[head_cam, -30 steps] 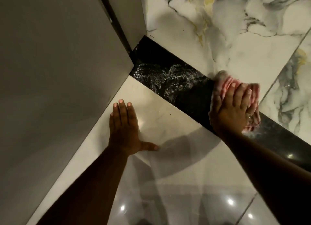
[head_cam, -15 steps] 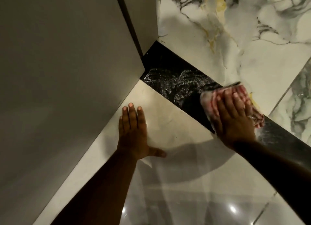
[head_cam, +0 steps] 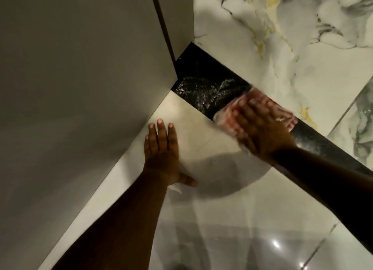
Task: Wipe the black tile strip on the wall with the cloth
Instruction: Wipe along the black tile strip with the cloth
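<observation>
Nearest the camera, two bare forearms reach up across a glossy pale tile surface dotted with light reflections. On the person's left, the left hand (head_cam: 162, 154) lies flat and empty on the cream tile (head_cam: 201, 132), fingers together and extended, thumb spread outward, apparently bracing the body; it holds nothing. Beside it on the far left rises a plain grey panel (head_cam: 80, 77), meeting the tile along a straight edge just beyond the fingertips.

Farther out, the right hand (head_cam: 262, 128) presses a pink-and-white cloth (head_cam: 228, 118) with an open palm, fingers spread over the fabric rather than curled around it. The cloth sits squarely on the black tile strip (head_cam: 203, 87), covering its full width and spilling slightly onto the cream tile below. The hand and cloth are blurred, so finer detail of the fold cannot be told.

Beyond the cloth, toward the corner, the strip glistens with streaks of moisture; behind the right wrist the strip runs on, speckled and duller. Past the strip spreads veined white marble tiling (head_cam: 282, 47).

The wiping stroke looks to be in mid-course. The wet stretch ahead of the cloth, up to the corner where strip meets grey panel, appears to be the part left; the next move likely calls for steady, flat pressure carried along the strip into that corner.
</observation>
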A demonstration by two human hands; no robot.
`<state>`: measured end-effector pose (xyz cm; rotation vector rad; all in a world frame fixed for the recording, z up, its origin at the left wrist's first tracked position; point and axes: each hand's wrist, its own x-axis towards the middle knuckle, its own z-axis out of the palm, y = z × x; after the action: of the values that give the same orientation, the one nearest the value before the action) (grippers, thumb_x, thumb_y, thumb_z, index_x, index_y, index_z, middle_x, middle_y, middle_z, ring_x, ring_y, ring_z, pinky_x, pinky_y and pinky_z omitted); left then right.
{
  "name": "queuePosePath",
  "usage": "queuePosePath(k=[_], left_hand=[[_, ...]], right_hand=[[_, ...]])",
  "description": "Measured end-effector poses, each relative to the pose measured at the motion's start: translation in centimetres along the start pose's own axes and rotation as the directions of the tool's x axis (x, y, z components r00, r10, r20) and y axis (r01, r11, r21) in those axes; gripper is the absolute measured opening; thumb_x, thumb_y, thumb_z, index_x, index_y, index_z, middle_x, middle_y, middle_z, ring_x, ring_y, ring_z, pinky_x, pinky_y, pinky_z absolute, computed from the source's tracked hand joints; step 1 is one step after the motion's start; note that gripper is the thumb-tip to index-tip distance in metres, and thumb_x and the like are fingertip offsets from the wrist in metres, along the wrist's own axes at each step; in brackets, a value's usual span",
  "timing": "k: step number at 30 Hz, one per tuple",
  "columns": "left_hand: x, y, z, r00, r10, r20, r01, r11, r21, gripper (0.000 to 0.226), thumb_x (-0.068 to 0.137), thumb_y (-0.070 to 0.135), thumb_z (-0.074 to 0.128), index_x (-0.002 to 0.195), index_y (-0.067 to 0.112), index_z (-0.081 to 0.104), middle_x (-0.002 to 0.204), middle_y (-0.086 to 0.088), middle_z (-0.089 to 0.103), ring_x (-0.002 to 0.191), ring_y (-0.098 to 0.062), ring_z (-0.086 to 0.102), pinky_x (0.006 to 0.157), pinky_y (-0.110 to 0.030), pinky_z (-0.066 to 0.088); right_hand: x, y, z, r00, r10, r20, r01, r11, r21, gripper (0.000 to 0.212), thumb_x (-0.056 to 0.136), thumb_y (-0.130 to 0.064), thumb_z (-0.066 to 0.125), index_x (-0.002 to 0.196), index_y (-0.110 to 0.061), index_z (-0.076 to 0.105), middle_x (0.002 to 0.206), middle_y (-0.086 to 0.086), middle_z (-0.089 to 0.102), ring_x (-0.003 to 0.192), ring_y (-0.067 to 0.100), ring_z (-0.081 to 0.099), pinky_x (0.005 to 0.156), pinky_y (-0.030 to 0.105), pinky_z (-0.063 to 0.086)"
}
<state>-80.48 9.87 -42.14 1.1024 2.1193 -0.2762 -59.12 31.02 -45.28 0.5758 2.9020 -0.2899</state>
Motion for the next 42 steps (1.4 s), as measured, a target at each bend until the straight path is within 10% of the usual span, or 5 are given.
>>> queuePosePath(k=[6, 17, 25, 34, 42], left_hand=[[0.0, 0.0, 1.0, 0.997, -0.010, -0.072, 0.010, 1.000, -0.004, 0.178, 0.022, 0.097, 0.061, 0.140, 0.016, -0.044, 0.149, -0.012, -0.049, 0.133, -0.032, -0.049, 0.112, -0.050, -0.019], [0.2, -0.5, 1.4, 0.996, 0.029, -0.080, -0.029, 1.000, 0.007, 0.175, 0.023, 0.100, 0.057, 0.140, 0.017, -0.044, 0.148, -0.013, -0.048, 0.138, -0.035, -0.043, 0.115, -0.051, -0.017], [0.1, -0.6, 1.9, 0.991, 0.055, -0.126, -0.053, 0.998, 0.013, 0.175, 0.027, 0.097, 0.061, 0.143, 0.015, -0.040, 0.156, -0.014, -0.037, 0.138, -0.037, -0.040, 0.112, -0.050, -0.018], [-0.5, -0.6, 2.3, 0.943, 0.106, -0.314, -0.106, 0.994, 0.018, 0.154, 0.046, 0.106, 0.038, 0.157, 0.005, 0.004, 0.165, -0.023, -0.003, 0.152, -0.039, -0.010, 0.123, -0.056, 0.006], [0.3, -1.4, 4.3, 0.880, 0.166, -0.445, -0.158, 0.986, 0.055, 0.134, 0.065, 0.098, 0.036, 0.157, 0.004, 0.011, 0.167, -0.017, 0.005, 0.154, -0.034, 0.000, 0.123, -0.054, 0.008]], right_hand=[[7.7, -4.4, -1.1, 0.532, 0.846, 0.041, -0.814, 0.497, 0.300, 0.070, 0.100, -0.053, 0.013, 0.159, -0.016, 0.001, 0.168, 0.014, -0.002, 0.154, 0.034, -0.004, 0.120, 0.064, -0.001], [11.5, -3.2, -1.7, 0.946, -0.271, 0.180, 0.286, 0.956, -0.064, 0.072, 0.093, -0.059, -0.002, 0.157, -0.025, -0.003, 0.168, 0.004, -0.002, 0.154, 0.029, -0.004, 0.123, 0.052, -0.005], [17.3, -8.5, -2.5, 0.742, 0.669, 0.039, -0.643, 0.695, 0.322, 0.073, 0.101, -0.054, 0.016, 0.158, -0.014, -0.003, 0.168, 0.014, -0.007, 0.153, 0.034, -0.009, 0.120, 0.062, -0.005], [16.2, -4.3, -3.0, 0.997, -0.030, 0.068, 0.029, 1.000, 0.007, 0.074, 0.094, -0.060, 0.000, 0.158, -0.022, 0.003, 0.169, 0.005, 0.001, 0.155, 0.026, -0.004, 0.123, 0.053, -0.003], [20.4, -8.6, -2.6, 0.767, 0.642, 0.011, -0.604, 0.716, 0.350, 0.070, 0.102, -0.051, 0.018, 0.158, -0.014, 0.001, 0.168, 0.011, -0.004, 0.154, 0.030, -0.007, 0.120, 0.054, -0.010]])
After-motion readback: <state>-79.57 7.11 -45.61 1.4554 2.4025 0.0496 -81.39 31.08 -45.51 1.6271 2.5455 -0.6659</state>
